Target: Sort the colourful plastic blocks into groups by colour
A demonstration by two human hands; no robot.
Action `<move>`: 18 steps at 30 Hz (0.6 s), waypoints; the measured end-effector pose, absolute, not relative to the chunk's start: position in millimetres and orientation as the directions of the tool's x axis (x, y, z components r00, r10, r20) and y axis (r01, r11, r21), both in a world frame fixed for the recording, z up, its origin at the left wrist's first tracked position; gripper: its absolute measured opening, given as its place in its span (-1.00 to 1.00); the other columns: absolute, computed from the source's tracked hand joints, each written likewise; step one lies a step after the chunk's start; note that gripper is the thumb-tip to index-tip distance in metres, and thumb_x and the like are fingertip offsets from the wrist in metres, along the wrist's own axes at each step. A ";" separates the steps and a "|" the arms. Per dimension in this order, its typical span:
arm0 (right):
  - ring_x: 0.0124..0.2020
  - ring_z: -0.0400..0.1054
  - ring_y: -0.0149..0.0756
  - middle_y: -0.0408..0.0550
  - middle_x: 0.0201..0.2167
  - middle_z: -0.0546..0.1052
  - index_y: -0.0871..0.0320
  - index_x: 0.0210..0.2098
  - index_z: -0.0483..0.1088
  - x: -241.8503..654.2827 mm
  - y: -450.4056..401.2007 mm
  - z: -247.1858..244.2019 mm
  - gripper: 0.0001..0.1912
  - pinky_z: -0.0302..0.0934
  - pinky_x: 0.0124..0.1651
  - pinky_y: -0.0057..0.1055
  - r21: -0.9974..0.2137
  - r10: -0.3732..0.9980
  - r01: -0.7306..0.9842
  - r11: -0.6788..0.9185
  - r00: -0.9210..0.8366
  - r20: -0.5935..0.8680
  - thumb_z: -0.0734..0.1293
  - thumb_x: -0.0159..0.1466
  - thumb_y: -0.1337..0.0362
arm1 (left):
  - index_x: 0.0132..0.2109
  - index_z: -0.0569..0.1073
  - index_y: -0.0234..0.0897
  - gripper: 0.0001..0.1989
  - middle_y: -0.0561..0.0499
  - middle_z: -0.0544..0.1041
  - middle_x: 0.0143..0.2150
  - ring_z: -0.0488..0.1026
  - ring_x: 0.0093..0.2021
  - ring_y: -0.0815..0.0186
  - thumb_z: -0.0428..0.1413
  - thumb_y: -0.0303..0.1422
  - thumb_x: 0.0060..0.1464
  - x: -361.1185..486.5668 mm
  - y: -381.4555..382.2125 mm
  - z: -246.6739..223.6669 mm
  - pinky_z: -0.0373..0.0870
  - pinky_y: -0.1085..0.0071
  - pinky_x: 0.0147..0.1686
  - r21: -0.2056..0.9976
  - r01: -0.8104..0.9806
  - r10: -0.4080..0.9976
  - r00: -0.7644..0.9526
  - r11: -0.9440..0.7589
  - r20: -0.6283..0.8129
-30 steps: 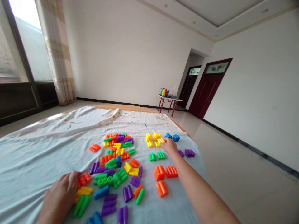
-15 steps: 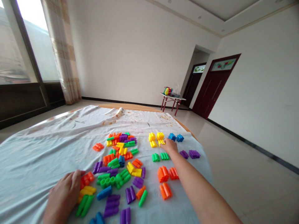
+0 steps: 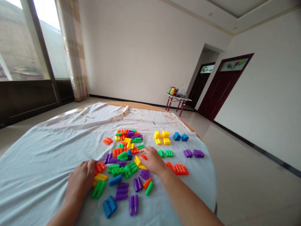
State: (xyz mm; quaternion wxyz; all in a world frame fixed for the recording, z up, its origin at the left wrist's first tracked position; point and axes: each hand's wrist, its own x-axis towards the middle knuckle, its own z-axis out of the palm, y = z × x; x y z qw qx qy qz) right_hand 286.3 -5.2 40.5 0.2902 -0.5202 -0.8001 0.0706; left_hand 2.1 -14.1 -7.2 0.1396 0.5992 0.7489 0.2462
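My left hand [image 3: 82, 177] rests on the cloth at the left of the pile, fingers extended, beside an orange block [image 3: 100, 167] made of joined tubes. A yellow block [image 3: 101, 177] and a green block [image 3: 98, 189] lie near its fingers. Over the right side of the pile reaches my right hand [image 3: 153, 160]. Its thumb and fingers are apart around a small orange block [image 3: 144, 156], partly hidden by the hand; a firm grip does not show. Just below lie a yellow block [image 3: 139, 162] and a purple block [image 3: 144, 174].
Right of the pile stand sorted groups: yellow blocks [image 3: 162, 137], blue blocks [image 3: 180, 137], green blocks [image 3: 169, 153], purple blocks [image 3: 198, 153] and orange blocks [image 3: 180, 169]. A cloth [image 3: 58, 147] covers the round table. A small side table [image 3: 178, 98] stands by the far wall.
My right hand has left the yellow group and come back toward the mixed pile, to an orange block. My left hand stays beside its blocks. The camera view has shifted a little.
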 end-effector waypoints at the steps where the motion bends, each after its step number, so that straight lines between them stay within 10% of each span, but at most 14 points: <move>1: -0.11 0.32 -0.25 -0.05 -0.22 0.51 0.13 -0.19 0.44 278.9 -9.4 37.3 -0.79 0.17 -0.02 -0.35 -0.393 0.880 0.809 0.438 -0.295 0.373 0.31 0.16 0.33 | -0.17 0.43 -0.21 -0.46 -0.14 0.46 -0.06 0.33 0.00 0.07 -0.41 -0.16 0.13 2.4 -14.3 -6.9 0.20 0.17 -0.04 0.538 0.827 0.965 -0.246 0.160 0.092; 18: -0.15 0.30 -0.25 -0.07 -0.28 0.51 0.08 -0.27 0.49 260.2 -22.6 18.7 -0.85 0.13 -0.08 -0.34 -0.383 0.902 0.824 0.418 -0.328 0.281 0.29 0.23 0.21 | -0.21 0.44 -0.23 -0.49 -0.14 0.49 -0.12 0.37 -0.05 0.08 -0.38 -0.20 0.13 3.9 -17.7 -6.8 0.23 0.21 -0.11 0.510 0.854 0.961 -0.220 0.107 0.168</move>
